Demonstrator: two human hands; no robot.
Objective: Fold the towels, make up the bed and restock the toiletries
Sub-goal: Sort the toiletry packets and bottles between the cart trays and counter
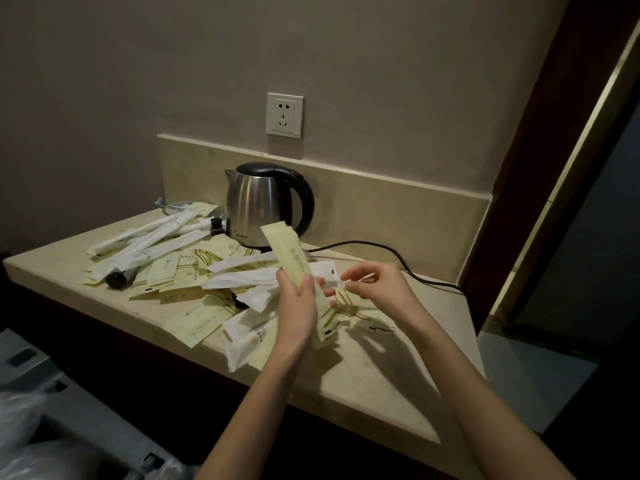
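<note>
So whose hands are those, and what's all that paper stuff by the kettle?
They belong to a person wearing a camera on their head, so you look down just as they do. The left hand grips a long pale yellow toiletry packet, held upright. The right hand is beside it with fingers loosely curled; whether it pinches anything is unclear. On the stone counter lies a messy pile of toiletry packets. Behind stands a steel electric kettle, its black cord trailing right, under a wall socket.
</note>
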